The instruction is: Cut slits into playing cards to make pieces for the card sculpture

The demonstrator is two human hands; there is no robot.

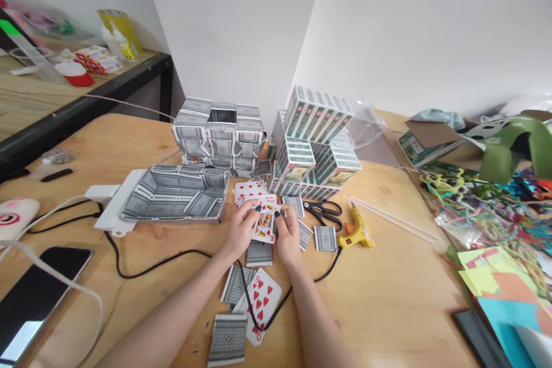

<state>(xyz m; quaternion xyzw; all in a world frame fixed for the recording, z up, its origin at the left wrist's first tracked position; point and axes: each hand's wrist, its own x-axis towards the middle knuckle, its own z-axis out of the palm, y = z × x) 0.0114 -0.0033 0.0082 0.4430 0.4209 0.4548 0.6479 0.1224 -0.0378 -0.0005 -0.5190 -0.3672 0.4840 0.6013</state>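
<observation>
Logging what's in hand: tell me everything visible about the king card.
The king card is a white playing card, apparently thin glossy stock, with a red K in two opposite corners and a crowned figure printed in red, yellow and dark tones. It is held above the wooden table, its face toward the camera and slightly tilted. The left hand pinches its left side, the right hand its right, covering parts of both edges. Its back is hidden; any crease is too small to tell.
</observation>
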